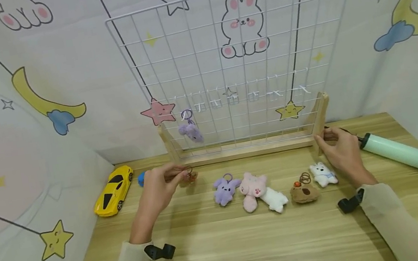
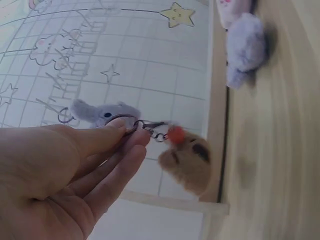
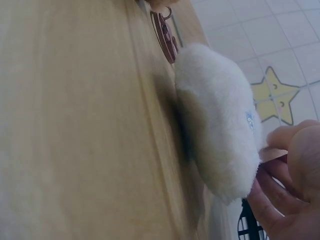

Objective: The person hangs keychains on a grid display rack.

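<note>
Left hand (image 1: 157, 185) pinching ringed brown plush keychain (image 2: 192, 167); right hand (image 1: 342, 149) gripping pale wooden rack stand (image 1: 248, 150) near bench's (image 1: 231, 253) back edge

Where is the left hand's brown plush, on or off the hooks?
Off: the brown plush hangs from the left hand, below the hooks.
</note>
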The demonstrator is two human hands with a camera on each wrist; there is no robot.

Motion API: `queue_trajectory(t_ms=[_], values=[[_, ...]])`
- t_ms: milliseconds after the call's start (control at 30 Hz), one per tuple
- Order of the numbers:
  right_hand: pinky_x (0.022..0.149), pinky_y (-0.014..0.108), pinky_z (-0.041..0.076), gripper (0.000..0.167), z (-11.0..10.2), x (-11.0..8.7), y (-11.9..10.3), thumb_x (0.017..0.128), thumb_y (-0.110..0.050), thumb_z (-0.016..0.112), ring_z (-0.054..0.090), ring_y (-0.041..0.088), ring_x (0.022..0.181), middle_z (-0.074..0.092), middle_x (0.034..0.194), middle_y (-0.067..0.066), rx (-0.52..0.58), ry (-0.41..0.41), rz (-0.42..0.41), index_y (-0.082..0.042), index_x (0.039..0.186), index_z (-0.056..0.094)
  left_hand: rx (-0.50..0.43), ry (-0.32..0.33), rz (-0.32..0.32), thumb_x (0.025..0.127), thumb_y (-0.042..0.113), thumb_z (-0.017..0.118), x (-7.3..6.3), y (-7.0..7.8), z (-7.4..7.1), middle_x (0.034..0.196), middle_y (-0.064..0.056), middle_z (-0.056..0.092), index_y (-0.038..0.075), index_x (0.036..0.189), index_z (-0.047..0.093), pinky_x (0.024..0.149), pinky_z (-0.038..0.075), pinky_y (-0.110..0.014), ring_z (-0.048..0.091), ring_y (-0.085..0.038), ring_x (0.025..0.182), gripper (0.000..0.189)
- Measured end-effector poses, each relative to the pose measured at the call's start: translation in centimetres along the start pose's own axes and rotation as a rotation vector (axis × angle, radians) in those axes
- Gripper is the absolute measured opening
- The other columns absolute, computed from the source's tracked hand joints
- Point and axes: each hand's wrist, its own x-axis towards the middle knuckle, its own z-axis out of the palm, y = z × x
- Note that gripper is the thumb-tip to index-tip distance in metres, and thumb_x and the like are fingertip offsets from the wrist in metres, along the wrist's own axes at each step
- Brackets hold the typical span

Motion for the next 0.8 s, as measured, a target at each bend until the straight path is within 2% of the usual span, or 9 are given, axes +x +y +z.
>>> queue_trajectory(t_ms=[233, 400, 500, 633, 800], values=[[0.088, 0.043, 0.054, 0.04, 0.1, 0.1, 0.1, 0.105, -0.034, 0.073, 0.077, 0.045, 0.107, 0.079, 0.116, 0.027, -0.005, 0.0, 0.003, 0.003, 0.121, 0.075, -0.097, 0.123, 0.032, 0.103, 0.019, 0.075, 1.3, 1.8, -0.1, 0.106, -0.008, 0.085, 0.011, 0.117, 0.083, 0.082, 0.068, -0.036, 0.084, -0.021, 0.095, 0.017], [0.084, 0.025, 0.048, 0.04, 0.1, 0.2, 0.3, 0.105, -0.033, 0.073, 0.077, 0.045, 0.107, 0.079, 0.116, 0.027, -0.004, 0.0, -0.008, 0.003, 0.122, 0.075, -0.154, 0.159, 0.081, 0.102, 0.016, 0.077, 2.0, 3.6, 0.1, 0.106, -0.008, 0.085, 0.009, 0.113, 0.083, 0.084, 0.068, -0.037, 0.083, -0.021, 0.096, 0.015], [0.086, 0.034, 0.055, 0.04, 0.2, 0.2, 0.3, 0.105, -0.033, 0.073, 0.077, 0.046, 0.107, 0.079, 0.116, 0.028, 0.002, -0.002, -0.011, 0.003, 0.122, 0.074, -0.163, 0.174, 0.101, 0.102, 0.015, 0.077, 2.4, 4.6, 0.2, 0.106, -0.007, 0.085, 0.009, 0.113, 0.083, 0.084, 0.068, -0.037, 0.083, -0.021, 0.096, 0.014], [0.093, 0.06, 0.056, 0.042, 0.2, 0.1, 0.3, 0.106, -0.034, 0.072, 0.076, 0.048, 0.108, 0.078, 0.117, 0.03, 0.011, -0.007, -0.011, 0.004, 0.123, 0.074, -0.208, 0.225, 0.136, 0.101, 0.013, 0.077, 3.2, 5.9, 0.5, 0.106, -0.009, 0.085, 0.007, 0.115, 0.082, 0.084, 0.067, -0.03, 0.084, -0.022, 0.094, 0.016], [0.093, 0.061, 0.056, 0.043, 0.2, 0.0, 0.2, 0.106, -0.034, 0.071, 0.075, 0.049, 0.109, 0.078, 0.117, 0.03, 0.01, -0.007, -0.008, 0.005, 0.123, 0.074, -0.319, 0.329, 0.191, 0.101, 0.01, 0.077, 4.2, 7.4, 0.9, 0.107, -0.014, 0.084, 0.001, 0.116, 0.08, 0.085, 0.065, -0.022, 0.084, -0.027, 0.096, 0.017]])
